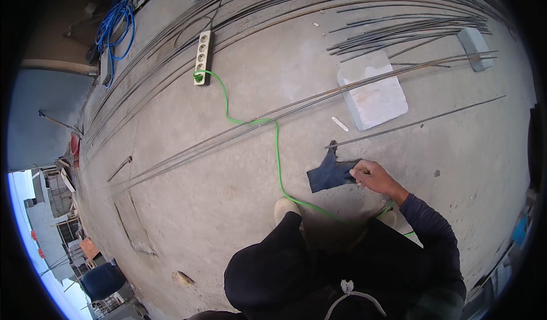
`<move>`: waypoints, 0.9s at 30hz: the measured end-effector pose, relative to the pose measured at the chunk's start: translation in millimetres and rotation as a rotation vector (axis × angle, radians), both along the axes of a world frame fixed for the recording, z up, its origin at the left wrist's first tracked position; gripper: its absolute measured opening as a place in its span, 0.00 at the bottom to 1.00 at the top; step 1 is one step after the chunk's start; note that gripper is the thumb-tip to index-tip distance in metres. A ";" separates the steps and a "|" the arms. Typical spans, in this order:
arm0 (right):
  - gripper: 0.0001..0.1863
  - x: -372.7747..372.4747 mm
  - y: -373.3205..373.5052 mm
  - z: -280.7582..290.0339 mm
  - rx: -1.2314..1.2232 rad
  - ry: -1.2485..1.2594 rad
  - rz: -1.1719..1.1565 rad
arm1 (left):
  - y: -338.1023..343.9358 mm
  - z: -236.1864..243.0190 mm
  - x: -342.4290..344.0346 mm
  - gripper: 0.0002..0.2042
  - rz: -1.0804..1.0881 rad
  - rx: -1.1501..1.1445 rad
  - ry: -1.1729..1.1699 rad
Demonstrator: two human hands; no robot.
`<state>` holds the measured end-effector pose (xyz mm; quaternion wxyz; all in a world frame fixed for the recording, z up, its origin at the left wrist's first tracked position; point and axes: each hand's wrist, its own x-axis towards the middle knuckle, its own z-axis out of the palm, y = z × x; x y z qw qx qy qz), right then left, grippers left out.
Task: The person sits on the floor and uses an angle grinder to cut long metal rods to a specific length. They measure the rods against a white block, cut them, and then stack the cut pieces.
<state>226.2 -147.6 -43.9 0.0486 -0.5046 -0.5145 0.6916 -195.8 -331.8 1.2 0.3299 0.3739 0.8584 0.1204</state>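
Observation:
My right hand (371, 175) reaches forward over the concrete floor, its thumb and fingers closed on one end of a dark work glove (330, 173). The glove's wide cuff end points left, and one of its fingers sticks up toward the tip of a single thin steel rod (421, 122). Whether the glove still rests on the floor or is slightly lifted, I cannot tell. My left hand is out of the picture.
Two long rebars (273, 113) cross a white block (373, 92) and a smaller grey block (476, 49). More rebars (399, 32) lie beyond. A green cable (278, 155) runs from a power strip (202, 58) past my feet. A hammer-like tool (119, 169) lies left.

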 end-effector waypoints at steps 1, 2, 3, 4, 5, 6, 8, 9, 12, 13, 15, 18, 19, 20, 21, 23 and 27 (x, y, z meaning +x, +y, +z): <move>0.18 -2.3 1.9 1.1 0.002 0.001 0.004 | -0.9 -4.6 -1.8 0.23 0.006 0.002 0.002; 0.18 -2.9 6.2 5.3 0.021 -0.003 0.020 | -6.1 -6.5 -1.6 0.23 0.010 -0.008 -0.003; 0.18 -4.6 9.3 9.0 0.031 -0.002 0.035 | -12.7 -6.2 -2.5 0.23 0.014 -0.023 -0.003; 0.18 -5.9 10.3 9.6 0.041 0.000 0.049 | -17.3 -7.7 -2.5 0.24 0.015 -0.030 -0.004; 0.18 -5.0 12.6 8.2 0.056 -0.026 0.061 | -16.3 -11.4 -3.2 0.24 0.017 -0.031 -0.006; 0.18 -2.0 14.4 6.2 0.072 -0.051 0.074 | -17.0 -14.8 -3.9 0.24 0.019 -0.030 -0.009; 0.18 -0.7 18.4 7.1 0.093 -0.078 0.114 | -45.6 -9.9 -6.6 0.24 0.043 -0.089 -0.011; 0.18 -1.4 21.1 10.8 0.097 -0.080 0.142 | -47.1 -16.7 -8.9 0.24 0.049 -0.089 -0.015; 0.18 -10.5 25.9 11.8 0.161 -0.061 0.216 | -78.7 -15.7 -10.5 0.24 0.088 -0.149 -0.020; 0.18 -15.4 27.8 11.7 0.191 -0.051 0.241 | -83.9 -21.0 -11.5 0.24 0.100 -0.156 -0.026; 0.18 -33.4 35.2 20.6 0.186 -0.055 0.295 | -106.3 -20.5 -12.4 0.25 0.133 -0.192 -0.028; 0.19 -65.1 49.9 42.1 0.161 -0.063 0.345 | -137.6 -20.4 -15.6 0.25 0.177 -0.251 -0.035; 0.19 -76.4 52.0 44.6 0.142 -0.065 0.358 | -147.7 -21.2 -16.5 0.25 0.193 -0.270 -0.037; 0.20 -85.8 56.6 41.8 0.154 -0.052 0.357 | -159.4 -20.5 -15.5 0.25 0.209 -0.291 -0.039; 0.21 -94.8 62.2 37.2 0.167 -0.038 0.355 | -170.3 -20.0 -14.2 0.25 0.225 -0.314 -0.044; 0.21 -112.6 67.7 24.4 0.169 -0.001 0.325 | -186.6 -22.2 -15.1 0.25 0.254 -0.341 -0.052; 0.20 -146.0 79.4 13.2 0.084 0.058 0.189 | -217.2 -18.0 -10.3 0.26 0.293 -0.408 -0.062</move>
